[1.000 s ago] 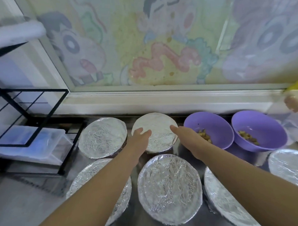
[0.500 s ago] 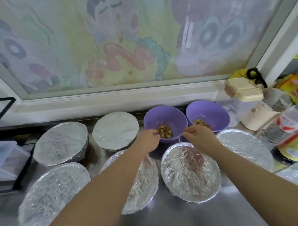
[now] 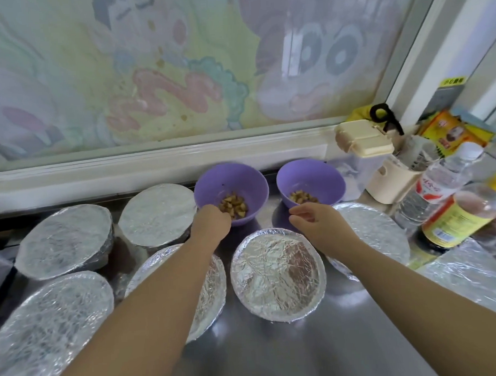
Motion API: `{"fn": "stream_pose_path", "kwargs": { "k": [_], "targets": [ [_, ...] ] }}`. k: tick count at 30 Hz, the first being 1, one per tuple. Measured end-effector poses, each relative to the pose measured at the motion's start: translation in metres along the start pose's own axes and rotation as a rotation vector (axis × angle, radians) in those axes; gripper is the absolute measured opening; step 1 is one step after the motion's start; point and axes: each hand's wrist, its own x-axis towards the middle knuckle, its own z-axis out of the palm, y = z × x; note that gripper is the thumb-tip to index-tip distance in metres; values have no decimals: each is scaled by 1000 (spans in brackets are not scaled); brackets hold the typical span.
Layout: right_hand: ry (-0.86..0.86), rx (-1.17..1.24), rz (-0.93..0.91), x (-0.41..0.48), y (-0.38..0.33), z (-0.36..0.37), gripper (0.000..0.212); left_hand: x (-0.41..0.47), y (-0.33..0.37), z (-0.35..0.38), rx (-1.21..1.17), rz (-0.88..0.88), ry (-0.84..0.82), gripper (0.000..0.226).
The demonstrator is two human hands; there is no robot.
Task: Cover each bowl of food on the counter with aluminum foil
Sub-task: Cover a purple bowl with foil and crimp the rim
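now we count two uncovered purple bowls [image 3: 229, 180] at the back, six foil-covered bowls [image 3: 276, 274] nearby; our left hand [image 3: 211, 223] curls at one rim, grip unclear; right hand [image 3: 319, 224] loosely curled, empty.

- Two uncovered bowls stand side by side at the back of the table [image 3: 319, 352], each holding brown chunks of food.
- The left hand [image 3: 211, 223] is at the near rim of the left purple bowl [image 3: 232, 180], fingers [image 3: 224, 216] curled; whether they grip the rim is unclear.
- The right hand [image 3: 321, 226] hovers just in front of the right purple bowl [image 3: 311, 175], loosely curled and holding nothing.
- Foil-covered bowls [image 3: 277, 274] lie left, right and in front of the hands.
- Bottles [image 3: 452, 216] and a cream container [image 3: 364, 138] crowd the right edge.
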Motion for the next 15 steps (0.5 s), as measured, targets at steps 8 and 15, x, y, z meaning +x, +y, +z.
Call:
{"fn": "stream_pose_path", "kwargs": {
  "k": [8, 15],
  "targets": [
    [160, 61, -44, -37, 21, -49, 18, -75, 27, -48, -170, 211, 204, 25],
    [362, 4, 96, -90, 117, -119, 20, -159, 82, -10, -75, 396, 5, 35]
  ]
}}
